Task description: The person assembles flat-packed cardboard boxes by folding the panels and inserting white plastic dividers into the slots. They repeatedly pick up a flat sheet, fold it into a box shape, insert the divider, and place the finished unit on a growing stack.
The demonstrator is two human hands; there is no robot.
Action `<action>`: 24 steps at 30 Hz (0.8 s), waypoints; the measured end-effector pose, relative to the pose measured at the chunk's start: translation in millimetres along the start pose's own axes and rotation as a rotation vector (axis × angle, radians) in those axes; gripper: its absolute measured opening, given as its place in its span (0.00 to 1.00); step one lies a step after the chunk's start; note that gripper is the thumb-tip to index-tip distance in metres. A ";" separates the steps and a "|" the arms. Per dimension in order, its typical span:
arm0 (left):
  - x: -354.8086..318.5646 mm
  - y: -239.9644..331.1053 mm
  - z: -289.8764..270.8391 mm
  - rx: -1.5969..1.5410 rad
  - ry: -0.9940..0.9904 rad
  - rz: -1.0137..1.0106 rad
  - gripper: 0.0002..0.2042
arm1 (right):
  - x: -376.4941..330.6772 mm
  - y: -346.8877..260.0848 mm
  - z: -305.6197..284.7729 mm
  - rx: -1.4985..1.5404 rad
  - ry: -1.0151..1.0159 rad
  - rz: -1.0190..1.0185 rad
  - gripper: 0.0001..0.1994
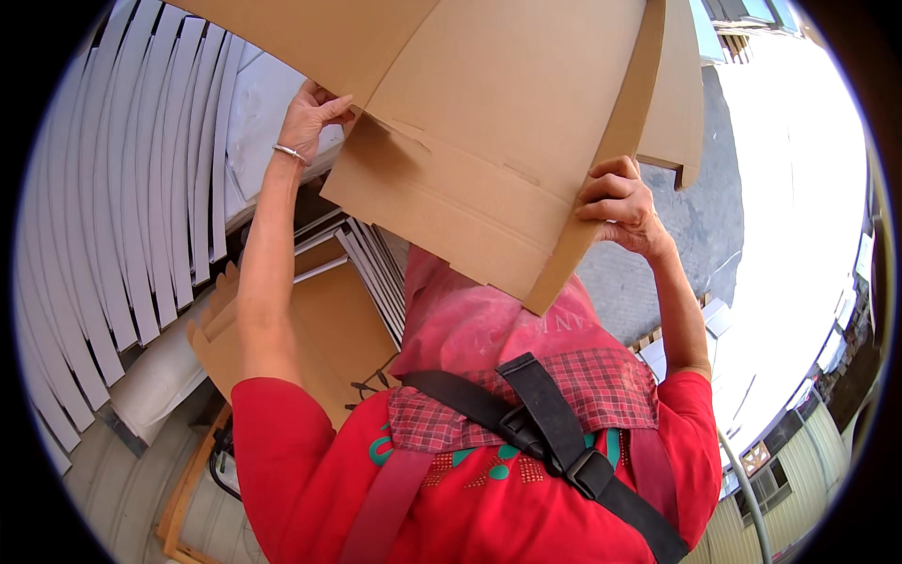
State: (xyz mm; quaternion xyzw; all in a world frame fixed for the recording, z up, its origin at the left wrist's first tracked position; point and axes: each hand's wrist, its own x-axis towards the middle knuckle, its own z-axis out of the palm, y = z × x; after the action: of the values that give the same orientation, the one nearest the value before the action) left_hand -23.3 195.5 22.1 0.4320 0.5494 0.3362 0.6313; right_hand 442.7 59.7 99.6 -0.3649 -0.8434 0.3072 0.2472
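Note:
A large, partly folded brown cardboard box blank [498,103] is held up in front of me, its slotted lower flap hanging toward my apron. My left hand [312,115] pinches its left edge near a crease, thumb on the near face. On the right, my right hand [620,202] grips a narrow side flap [628,103], which stands folded up from the main panel. The fingers curl over that flap's edge. Behind the right side, another cardboard flap [678,113] sticks out.
Long white strips or panels [122,169] are stacked at the left. Below my left arm lies an opened cardboard box [329,320] beside several thin white-edged panels [378,273]. A wrapped roll [160,395] rests near it. Grey floor [695,226] extends to the right, with bright ground beyond.

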 end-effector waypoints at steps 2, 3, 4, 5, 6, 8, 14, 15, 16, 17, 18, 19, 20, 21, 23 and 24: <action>7.8 -18.6 -8.1 0.081 -0.043 -0.002 0.23 | 3.9 -4.2 -6.9 -0.008 0.021 0.005 0.21; 9.4 -27.7 -6.6 0.118 -0.043 0.020 0.23 | 5.9 -5.3 -11.4 -0.014 0.049 0.001 0.21; 8.9 -36.3 -7.0 0.107 -0.028 0.013 0.23 | 4.8 -3.4 -10.3 -0.020 0.112 0.045 0.20; 10.1 -39.1 -0.8 0.091 -0.024 0.006 0.23 | 2.9 -2.4 -10.3 -0.031 0.175 0.099 0.19; 3.2 -29.4 17.9 0.030 -0.004 -0.026 0.23 | 1.7 -2.1 -10.0 -0.040 0.239 0.151 0.18; 2.3 -29.0 39.6 -0.054 -0.019 -0.016 0.24 | 0.0 1.1 -6.1 -0.103 0.311 0.224 0.14; -8.9 -60.2 59.4 -0.110 -0.075 0.074 0.28 | 3.0 3.0 3.2 -0.409 0.231 0.143 0.09; -11.0 -60.0 60.8 -0.114 -0.071 0.064 0.27 | 0.2 5.5 7.6 -0.393 0.229 0.166 0.09; -13.2 -58.4 59.6 -0.125 -0.065 0.017 0.26 | -2.0 7.5 12.2 -0.391 0.193 0.140 0.09; -15.1 -57.9 54.1 -0.106 -0.093 -0.019 0.24 | -3.0 7.9 15.7 -0.389 0.155 0.113 0.09; -16.9 -58.2 49.1 -0.087 -0.121 -0.057 0.23 | -4.1 9.0 18.9 -0.384 0.116 0.086 0.09; -18.4 -64.2 37.9 -0.037 -0.185 -0.087 0.22 | -11.8 8.9 26.0 -0.369 0.041 0.077 0.09; -27.5 -63.4 35.7 0.035 -0.201 -0.144 0.20 | -19.0 7.2 35.3 -0.354 -0.025 0.058 0.09; -36.9 -62.8 34.2 0.111 -0.221 -0.201 0.19 | -27.3 2.5 44.2 -0.307 -0.101 0.039 0.10; -61.1 -77.8 20.6 0.178 -0.252 -0.339 0.18 | -38.9 -6.1 54.2 -0.227 -0.217 0.014 0.13; -69.7 -82.2 16.4 0.165 -0.263 -0.420 0.19 | -39.0 -3.5 52.7 -0.213 -0.259 0.001 0.14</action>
State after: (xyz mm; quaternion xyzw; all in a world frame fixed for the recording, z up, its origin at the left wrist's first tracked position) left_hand -23.1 97.1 -24.6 0.3986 0.5657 0.0928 0.7159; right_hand 431.1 10.1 58.2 -0.3467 -0.8959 0.2606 0.0959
